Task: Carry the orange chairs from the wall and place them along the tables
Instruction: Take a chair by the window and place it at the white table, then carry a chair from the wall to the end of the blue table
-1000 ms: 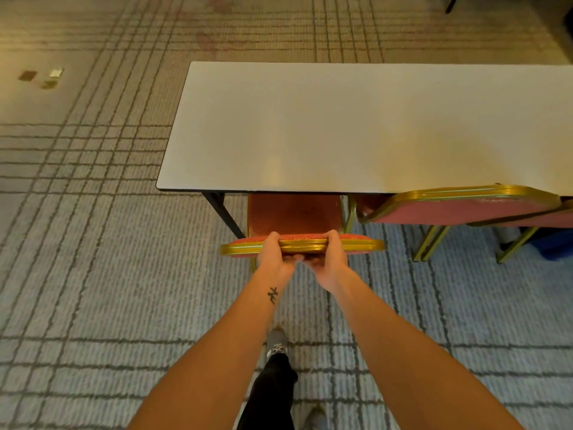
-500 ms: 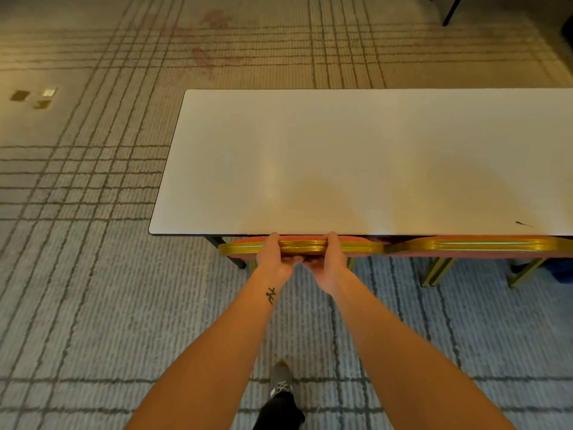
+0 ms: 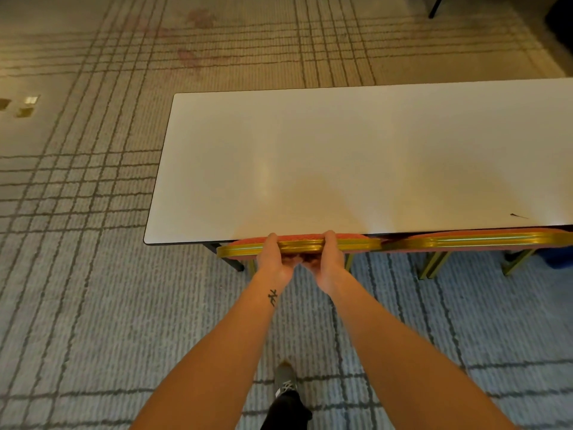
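Note:
An orange chair with a gold frame stands pushed in at the near edge of a long white table, close to the table's left end. Only the top of its backrest and parts of its legs show; the seat is hidden under the tabletop. My left hand and my right hand grip the top rail of the backrest side by side, fingers curled over it. A second orange chair stands right beside it on the right, also tucked under the table.
Patterned carpet covers the floor to the left and behind me. My shoe is on the carpet below my arms. A dark table leg shows at the far top right. Small metal floor plates sit at far left.
The chair has slid forward under the table with both hands on its backrest, so the seat is now hidden. I have stepped closer to the table.

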`<state>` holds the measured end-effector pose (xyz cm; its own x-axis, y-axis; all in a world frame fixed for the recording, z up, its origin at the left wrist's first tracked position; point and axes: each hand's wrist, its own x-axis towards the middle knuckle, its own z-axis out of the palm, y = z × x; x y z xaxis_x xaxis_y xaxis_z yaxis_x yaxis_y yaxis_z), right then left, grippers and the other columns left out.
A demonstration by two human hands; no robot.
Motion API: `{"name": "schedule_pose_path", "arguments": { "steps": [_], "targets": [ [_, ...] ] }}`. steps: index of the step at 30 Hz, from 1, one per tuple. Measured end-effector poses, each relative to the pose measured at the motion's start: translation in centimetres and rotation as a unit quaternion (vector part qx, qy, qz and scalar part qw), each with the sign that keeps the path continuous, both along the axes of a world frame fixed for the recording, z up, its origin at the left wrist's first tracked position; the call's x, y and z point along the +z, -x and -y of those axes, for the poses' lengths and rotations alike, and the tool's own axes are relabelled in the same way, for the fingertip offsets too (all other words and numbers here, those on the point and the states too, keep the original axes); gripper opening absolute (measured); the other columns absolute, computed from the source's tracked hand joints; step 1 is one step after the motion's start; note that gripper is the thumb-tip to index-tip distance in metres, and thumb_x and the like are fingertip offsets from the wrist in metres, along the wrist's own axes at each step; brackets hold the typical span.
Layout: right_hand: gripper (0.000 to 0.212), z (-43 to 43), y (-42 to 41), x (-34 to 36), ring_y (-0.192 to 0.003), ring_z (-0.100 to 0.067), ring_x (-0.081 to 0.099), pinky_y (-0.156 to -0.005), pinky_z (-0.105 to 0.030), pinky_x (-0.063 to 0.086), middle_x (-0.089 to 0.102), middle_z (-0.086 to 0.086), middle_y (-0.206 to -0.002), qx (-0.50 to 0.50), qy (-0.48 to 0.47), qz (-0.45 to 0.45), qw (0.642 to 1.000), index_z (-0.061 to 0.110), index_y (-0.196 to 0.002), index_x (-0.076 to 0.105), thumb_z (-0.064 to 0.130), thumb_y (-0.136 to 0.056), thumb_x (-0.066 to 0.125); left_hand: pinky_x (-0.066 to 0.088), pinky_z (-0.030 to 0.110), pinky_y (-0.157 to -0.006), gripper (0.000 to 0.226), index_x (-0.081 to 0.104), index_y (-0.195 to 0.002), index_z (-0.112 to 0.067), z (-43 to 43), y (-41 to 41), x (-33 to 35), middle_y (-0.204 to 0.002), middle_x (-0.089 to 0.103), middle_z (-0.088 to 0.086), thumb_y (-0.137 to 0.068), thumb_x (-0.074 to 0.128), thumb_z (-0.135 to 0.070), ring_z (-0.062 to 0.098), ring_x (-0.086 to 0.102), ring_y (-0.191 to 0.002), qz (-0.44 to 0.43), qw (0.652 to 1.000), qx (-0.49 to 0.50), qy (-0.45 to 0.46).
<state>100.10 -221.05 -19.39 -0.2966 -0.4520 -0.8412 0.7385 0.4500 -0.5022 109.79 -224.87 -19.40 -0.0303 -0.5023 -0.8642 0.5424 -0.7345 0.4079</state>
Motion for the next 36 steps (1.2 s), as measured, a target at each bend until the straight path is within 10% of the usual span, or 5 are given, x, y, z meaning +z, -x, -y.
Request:
{"name": "schedule_pose_path", "arguments": {
  "steps": [10, 23, 36],
  "targets": [
    [0.086, -5.1, 3.0, 3.3, -0.130, -0.030, 0.055, -0.112, -0.043, 0.044, 0.053, -0.019, -0.146, 0.110, 0.047, 0.054, 0.991, 0.003, -0.151, 0.037, 0.066, -0.095, 0.049, 0.045, 0.049, -0.110, 0.076, 0.049, -0.141, -0.008, -4.5, -0.6, 2.0, -0.134, 0.060, 0.014, -0.093, 0.055, -0.066, 0.029, 0.055, -0.130, -0.013, 0.992, -0.118, 0.035],
    [0.066, -23.8, 12.0, 9.7, -0.114, -0.029, 0.066, -0.101, -0.044, 0.052, 0.064, -0.014, -0.133, 0.021, 0.095, 0.012, 0.995, 0.007, -0.149, 0.044, 0.054, -0.102, 0.048, 0.042, 0.049, -0.113, 0.075, 0.040, -0.152, -0.005, -20.3, 9.2, 11.0, -0.145, 0.057, 0.013, -0.101, 0.046, -0.060, 0.031, 0.054, -0.132, -0.047, 0.957, -0.276, 0.081],
    [0.052, -55.4, 27.2, 13.4, -0.108, -0.034, 0.070, -0.085, -0.043, 0.057, 0.068, -0.017, -0.124, -0.230, 0.175, -0.059, 0.956, 0.007, -0.140, 0.051, 0.043, -0.102, 0.049, 0.045, 0.049, -0.109, 0.068, 0.047, -0.147, -0.005, -45.9, 28.1, 15.4, -0.132, 0.065, 0.012, -0.103, 0.045, -0.057, 0.028, 0.062, -0.121, -0.128, 0.850, -0.501, 0.101]
  ]
}}
